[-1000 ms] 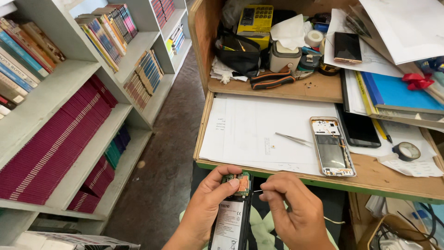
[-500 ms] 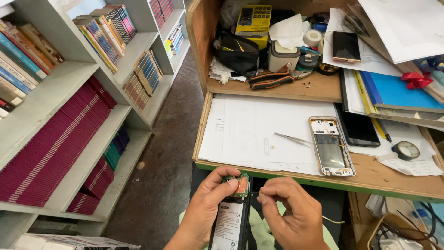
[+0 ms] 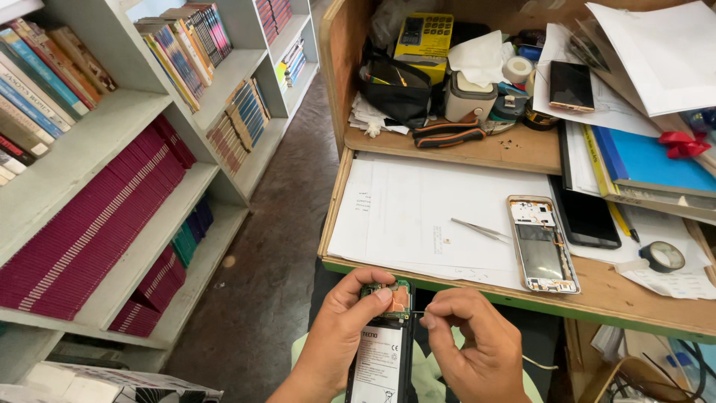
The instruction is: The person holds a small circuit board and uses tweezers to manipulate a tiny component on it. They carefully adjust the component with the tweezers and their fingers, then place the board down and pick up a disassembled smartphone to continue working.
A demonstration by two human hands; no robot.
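The left hand grips an opened phone low in front of the bench, fingers wrapped around its left edge and thumb pressed on the exposed green circuit board at its top. The right hand pinches a thin metal tool between thumb and forefinger, its tip touching the board's right side. The phone's back cover is off, with battery and board bare, so disassembly looks well under way, though the board is still seated. On the bench lie a stripped phone frame, tweezers on white paper, a dark phone, and a tape roll. A bookshelf stands to the left.
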